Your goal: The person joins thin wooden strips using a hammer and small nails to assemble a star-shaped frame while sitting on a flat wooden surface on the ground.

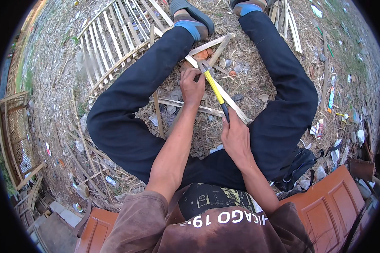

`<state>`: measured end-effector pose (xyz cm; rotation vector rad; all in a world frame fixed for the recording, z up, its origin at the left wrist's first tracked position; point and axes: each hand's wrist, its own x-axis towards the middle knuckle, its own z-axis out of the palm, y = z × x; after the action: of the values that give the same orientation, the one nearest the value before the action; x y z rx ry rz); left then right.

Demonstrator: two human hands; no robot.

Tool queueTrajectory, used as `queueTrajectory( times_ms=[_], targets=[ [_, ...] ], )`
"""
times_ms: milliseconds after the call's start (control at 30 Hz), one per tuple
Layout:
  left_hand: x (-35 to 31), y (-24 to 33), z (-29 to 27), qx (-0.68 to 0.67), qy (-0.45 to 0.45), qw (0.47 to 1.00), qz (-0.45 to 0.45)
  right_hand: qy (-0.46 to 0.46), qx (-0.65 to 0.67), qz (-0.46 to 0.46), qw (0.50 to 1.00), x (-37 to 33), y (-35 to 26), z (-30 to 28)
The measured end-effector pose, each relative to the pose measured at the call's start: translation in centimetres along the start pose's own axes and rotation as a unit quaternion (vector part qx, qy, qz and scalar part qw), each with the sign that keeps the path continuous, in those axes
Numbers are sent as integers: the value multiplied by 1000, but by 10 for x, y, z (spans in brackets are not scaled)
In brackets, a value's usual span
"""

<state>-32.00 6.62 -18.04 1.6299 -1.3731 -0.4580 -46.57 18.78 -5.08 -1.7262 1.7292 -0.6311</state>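
A yellow-handled hammer (213, 86) is held by the right hand (236, 137), whose fingers are wrapped tight around the dark grip end at about 5 o'clock from the hammer's head. The steel head is seen just at 1 o'clock of the left hand (192, 87), touching or nearly touching a long bamboo strip (234, 107) that runs from 11 o'clock down to 4 o'clock between the legs. The left hand's fingers are curled and pinched together at the strip beside the hammer head (what is pinched there is too small to tell). A second strip (211, 44) is laid across at 12 o'clock, forming a corner with the first. The person is seated on a reddish wooden door panel (337, 198), legs spread in dark trousers (126, 114). A woven bamboo lattice (114, 38) lies on the straw-covered ground at 10 o'clock.
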Motion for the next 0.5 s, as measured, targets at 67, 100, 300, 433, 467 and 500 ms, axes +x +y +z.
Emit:
queueTrajectory(
  times_ms=[67, 100, 300, 433, 467, 500],
  targets=[
    [0, 3, 1, -11, 16, 1000, 8, -28, -12, 16, 999, 1, -6, -4],
    [3, 1, -1, -11, 23, 1000, 17, -13, 12, 5, 1000, 4, -17, -9],
    [1, 0, -1, -17, 16, 1000, -3, -22, 2, 27, 999, 4, -5, -2],
    [-1, -2, 2, -33, 21, 999, -3, -46, -9, 56, 997, 3, -8, -6],
    [-1, -3, 0, -31, 21, 999, -5, -48, -8, 56, 997, 3, -13, -9],
    [0, -3, -1, -27, 21, 999, -2, -9, 9, 16, 1000, 4, -20, -14]
  ],
)
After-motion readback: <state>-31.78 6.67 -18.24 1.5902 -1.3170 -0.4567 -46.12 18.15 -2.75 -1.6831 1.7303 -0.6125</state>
